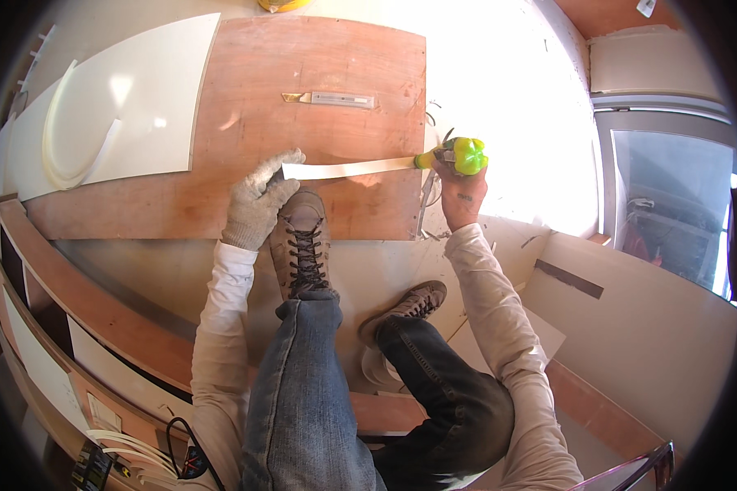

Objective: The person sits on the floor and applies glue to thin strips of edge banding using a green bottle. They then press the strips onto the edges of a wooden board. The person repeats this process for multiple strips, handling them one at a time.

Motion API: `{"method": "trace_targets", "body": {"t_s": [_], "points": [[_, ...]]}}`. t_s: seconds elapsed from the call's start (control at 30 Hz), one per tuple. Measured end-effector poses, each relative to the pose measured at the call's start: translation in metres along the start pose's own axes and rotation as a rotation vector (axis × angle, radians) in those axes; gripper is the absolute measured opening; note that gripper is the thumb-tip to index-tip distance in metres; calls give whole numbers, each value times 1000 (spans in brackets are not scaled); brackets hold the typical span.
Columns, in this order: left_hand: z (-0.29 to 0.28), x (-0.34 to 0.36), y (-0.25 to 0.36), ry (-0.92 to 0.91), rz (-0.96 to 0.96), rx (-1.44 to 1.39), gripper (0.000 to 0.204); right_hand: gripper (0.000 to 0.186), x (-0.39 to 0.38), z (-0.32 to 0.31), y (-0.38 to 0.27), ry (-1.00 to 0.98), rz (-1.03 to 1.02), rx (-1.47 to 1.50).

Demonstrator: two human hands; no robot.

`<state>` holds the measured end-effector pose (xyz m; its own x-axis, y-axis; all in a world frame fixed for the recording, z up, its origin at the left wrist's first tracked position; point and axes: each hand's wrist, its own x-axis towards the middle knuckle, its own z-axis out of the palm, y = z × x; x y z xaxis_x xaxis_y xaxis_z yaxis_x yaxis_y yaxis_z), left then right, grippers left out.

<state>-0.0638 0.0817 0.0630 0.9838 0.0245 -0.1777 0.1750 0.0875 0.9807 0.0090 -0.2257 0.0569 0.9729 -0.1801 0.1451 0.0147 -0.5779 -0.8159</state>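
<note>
On the floor, seen from above, a plywood board is laid flat, with a white sheet overlapping its left side and a curled white strip lying on that sheet. Left of centre, the gloved left hand is pressed onto one end of a pale tape, fingers together and flat on it, apparently to pin it to the board. A shoe is planted on the board's near edge just beside that hand, likely to steady it. The tape is stretched rightward to the board's right edge, where the bare right hand is closed around a green tool at the tape's far end. A utility knife lies well apart, higher on the board. Bare wood is left open above the tape; panels crowd the right.
</note>
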Motion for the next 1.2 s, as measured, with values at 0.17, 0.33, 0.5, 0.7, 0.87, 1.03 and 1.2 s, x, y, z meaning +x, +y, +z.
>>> {"method": "trace_targets", "body": {"t_s": [0.17,0.33,0.5,0.7,0.87,1.03,1.2], "points": [[-1,0,-6,1,-15,15,38,46,-19,25,-13,-183,-53,46],[-4,-3,3,-12,-27,110,37,45,-4,7,2,-62,-58,29],[-2,-2,-4,-4,-26,54,36,44,-4,-1,7,18,-34,13],[-1,-3,-7,20,-31,33,36,52,-33,28,-17,-152,-212,-116],[-4,-4,-7,3,-50,-4,36,42,-7,3,22,-23,-2,158],[-4,-4,-14,10,-31,-20,36,42,3,1,10,50,-4,-5],[4,-3,-8,21,36,105,37,46,-27,35,5,-248,-121,-102]]}}
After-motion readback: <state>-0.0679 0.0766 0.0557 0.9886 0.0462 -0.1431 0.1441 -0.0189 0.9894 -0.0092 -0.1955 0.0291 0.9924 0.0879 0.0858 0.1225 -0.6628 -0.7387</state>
